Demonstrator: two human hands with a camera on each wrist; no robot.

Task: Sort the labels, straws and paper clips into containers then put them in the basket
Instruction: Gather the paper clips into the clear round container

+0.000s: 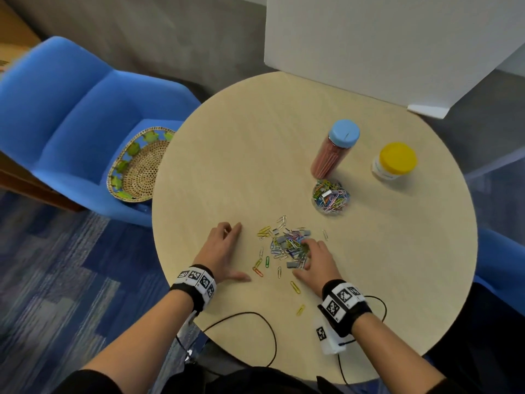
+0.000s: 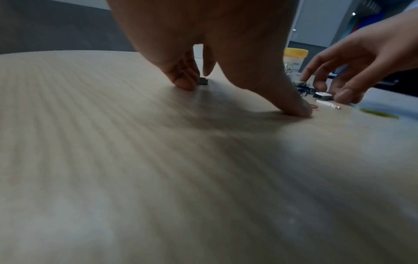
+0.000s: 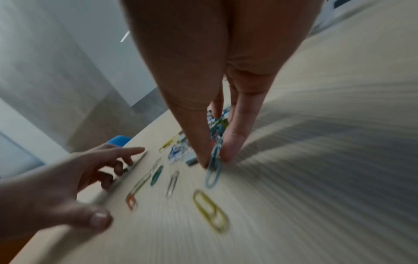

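A loose pile of coloured paper clips and small grey labels (image 1: pixel 287 245) lies on the round table (image 1: pixel 255 137) near me. My right hand (image 1: pixel 304 261) is on the pile, and in the right wrist view its thumb and a finger pinch a blue paper clip (image 3: pixel 213 171). My left hand (image 1: pixel 231 247) rests to the left of the pile, fingertips and thumb (image 2: pixel 298 109) touching the tabletop, holding nothing. An open clear container (image 1: pixel 331 197) holds many clips. Behind it stand a blue-lidded jar of straws (image 1: pixel 335 149) and a yellow-lidded jar (image 1: pixel 393 160).
The woven basket (image 1: pixel 139 163) sits on a blue chair (image 1: pixel 71 115) left of the table. A white board (image 1: pixel 383 44) stands at the table's far edge. Stray clips (image 1: pixel 295 287) lie near my right wrist. A black cable (image 1: pixel 255 317) loops across the near edge.
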